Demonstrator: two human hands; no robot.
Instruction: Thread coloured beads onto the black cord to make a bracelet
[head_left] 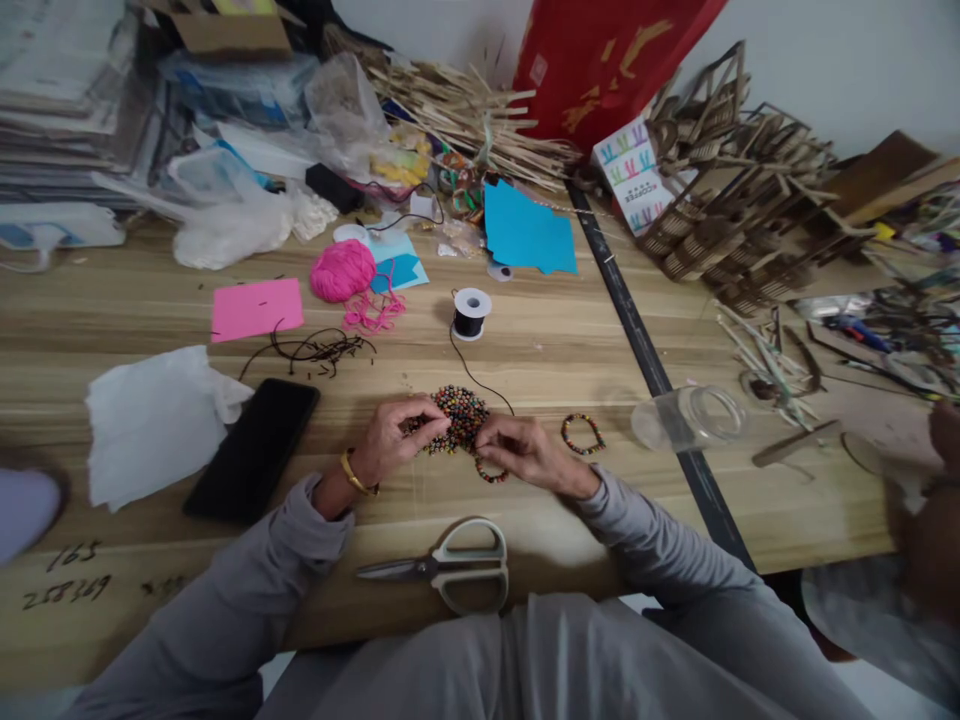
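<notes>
A pile of small multicoloured beads lies on the wooden table. My left hand is at the pile's left side, thumb and forefinger close together; anything between them is too small to make out. On the right side, my right hand pinches a dark cord, and a short string of beads hangs in a curve below its fingers. The black cord runs up to a white spool. A beaded loop lies to the right of my right hand. Scissors rest in front of me.
A black phone and white tissue are at the left. Pink yarn, pink paper and blue paper lie farther back. A clear jar lies at the right, with woven baskets behind and another person's arm beyond.
</notes>
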